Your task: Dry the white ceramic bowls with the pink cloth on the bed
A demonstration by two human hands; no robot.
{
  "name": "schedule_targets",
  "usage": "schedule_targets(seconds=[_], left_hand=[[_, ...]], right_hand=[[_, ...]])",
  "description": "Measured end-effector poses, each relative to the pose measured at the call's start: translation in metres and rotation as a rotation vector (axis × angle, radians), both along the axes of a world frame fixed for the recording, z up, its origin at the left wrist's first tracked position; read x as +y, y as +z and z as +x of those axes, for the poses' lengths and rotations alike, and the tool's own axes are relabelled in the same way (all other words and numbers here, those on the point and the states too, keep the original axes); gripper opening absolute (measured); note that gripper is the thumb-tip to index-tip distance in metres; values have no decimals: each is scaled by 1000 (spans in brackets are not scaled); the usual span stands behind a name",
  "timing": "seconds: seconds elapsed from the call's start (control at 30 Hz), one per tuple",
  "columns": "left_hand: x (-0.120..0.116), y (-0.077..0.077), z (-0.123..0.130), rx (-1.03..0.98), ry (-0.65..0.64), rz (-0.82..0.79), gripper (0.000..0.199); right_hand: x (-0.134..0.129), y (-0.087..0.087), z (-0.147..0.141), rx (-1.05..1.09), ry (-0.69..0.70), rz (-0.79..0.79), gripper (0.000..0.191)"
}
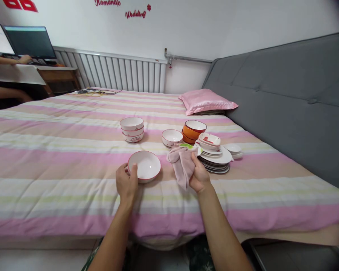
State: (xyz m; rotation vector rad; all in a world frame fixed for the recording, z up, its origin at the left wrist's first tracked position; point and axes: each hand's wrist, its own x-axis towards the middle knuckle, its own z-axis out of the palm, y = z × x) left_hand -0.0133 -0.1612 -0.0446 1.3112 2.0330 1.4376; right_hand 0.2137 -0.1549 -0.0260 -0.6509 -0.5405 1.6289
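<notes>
My left hand [127,182] grips the rim of a white bowl [145,165] with a red edge, thumb on the inside. The bowl is tilted a little toward me. In my right hand [198,175] is a pinkish cloth [182,162] with a green and white part at its top, hanging down from my fingers. Behind the cloth sits another white bowl [171,137] with a red rim. A stack of white bowls [132,130] stands farther back on the left. Close to my right hand is a pile of plates [219,156] topped by small white dishes [209,140].
Orange bowls [193,130] stand behind the plates, and small saucers [234,150] lie to their right. A pink pillow [207,101] rests by the grey headboard [285,79]. Cables [94,91] lie on the bed's far edge. Another person's hand [25,59] is at a desk with monitors.
</notes>
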Motion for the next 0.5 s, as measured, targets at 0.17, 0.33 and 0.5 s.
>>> schedule_targets(seconds=[0.17, 0.33, 0.5], left_hand=[[3, -7, -10, -98, -24, -14, 61], [-13, -1, -1, 121, 34, 215, 63], [-32, -2, 25, 576, -195, 643, 47]], right_hand=[[-1, 1, -4, -10, 45, -24, 37], [-4, 2, -7, 4, 109, -55, 40], [-7, 2, -11, 37, 212, -58, 37]])
